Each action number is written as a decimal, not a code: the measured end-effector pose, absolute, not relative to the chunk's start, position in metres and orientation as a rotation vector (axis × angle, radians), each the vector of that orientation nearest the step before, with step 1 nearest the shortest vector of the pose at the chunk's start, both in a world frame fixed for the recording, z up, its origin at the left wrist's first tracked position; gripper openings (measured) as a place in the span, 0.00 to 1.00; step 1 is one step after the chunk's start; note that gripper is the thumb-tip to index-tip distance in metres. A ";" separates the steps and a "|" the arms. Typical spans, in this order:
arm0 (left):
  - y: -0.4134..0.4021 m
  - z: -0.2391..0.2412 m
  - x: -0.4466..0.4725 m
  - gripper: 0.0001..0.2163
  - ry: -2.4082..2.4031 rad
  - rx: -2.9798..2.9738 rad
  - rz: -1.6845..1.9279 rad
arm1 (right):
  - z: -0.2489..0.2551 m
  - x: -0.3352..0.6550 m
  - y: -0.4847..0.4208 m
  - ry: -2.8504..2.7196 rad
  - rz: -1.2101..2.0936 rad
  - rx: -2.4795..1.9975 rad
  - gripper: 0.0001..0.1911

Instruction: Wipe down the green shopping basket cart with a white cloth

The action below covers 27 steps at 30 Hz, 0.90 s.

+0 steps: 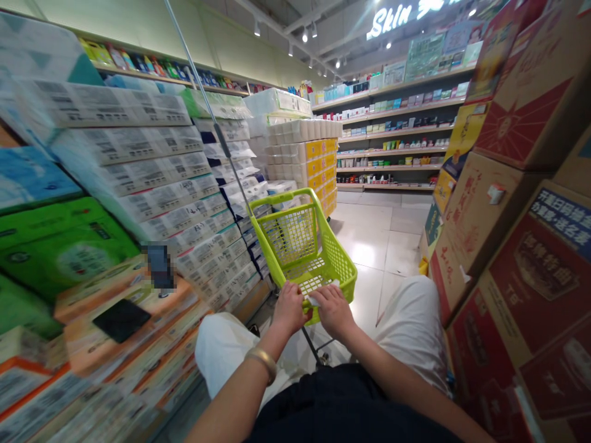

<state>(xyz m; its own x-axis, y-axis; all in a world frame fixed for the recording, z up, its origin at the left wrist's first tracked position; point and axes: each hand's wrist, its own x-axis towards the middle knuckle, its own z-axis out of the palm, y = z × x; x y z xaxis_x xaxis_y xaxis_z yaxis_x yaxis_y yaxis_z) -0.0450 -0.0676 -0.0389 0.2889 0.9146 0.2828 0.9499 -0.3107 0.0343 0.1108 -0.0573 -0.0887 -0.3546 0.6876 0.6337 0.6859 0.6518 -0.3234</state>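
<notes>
A lime-green plastic shopping cart (pixel 344 261) with slotted walls stands right before me, between my knees. My left hand (pixel 290 307) is closed over the near rim of its basket, with a gold-coloured bangle (pixel 262 363) on the wrist. Just beside it, my right hand (pixel 335 311) presses a crumpled white cloth or tissue (pixel 314 301) against the same rim. Bits of the white material show under and past the fingers; the rest is hidden. From the cart's far left corner a thin metal pole (pixel 221 140) slants up to the left.
White packaged goods (pixel 184 203) are stacked at the left. A dark flat object (pixel 120 320) and a phone-like object (pixel 159 267), partly pixelated, rest on orange cartons (pixel 92 344). Cardboard boxes (pixel 480 203) rise at the right. A tiled aisle (pixel 364 231) leads to product shelves (pixel 392 132).
</notes>
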 end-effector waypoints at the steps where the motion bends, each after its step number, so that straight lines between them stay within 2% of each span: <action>1: -0.068 -0.039 -0.045 0.10 -1.757 -2.406 -0.382 | -0.090 0.119 -0.053 -2.070 -0.014 -1.091 0.20; 8: -0.067 -0.040 -0.043 0.10 -1.771 -2.379 -0.386 | -0.092 0.128 -0.047 -1.920 -0.025 -1.242 0.19; 14: -0.068 -0.040 -0.046 0.09 -1.771 -2.404 -0.413 | -0.087 0.096 -0.068 -2.063 0.043 -1.053 0.22; 22: -0.068 -0.042 -0.046 0.10 -1.777 -2.411 -0.456 | -0.093 0.151 -0.039 -1.881 -0.020 -1.235 0.21; 27: -0.068 -0.041 -0.044 0.10 -1.788 -2.400 -0.450 | -0.094 0.119 -0.054 -1.913 0.020 -1.164 0.21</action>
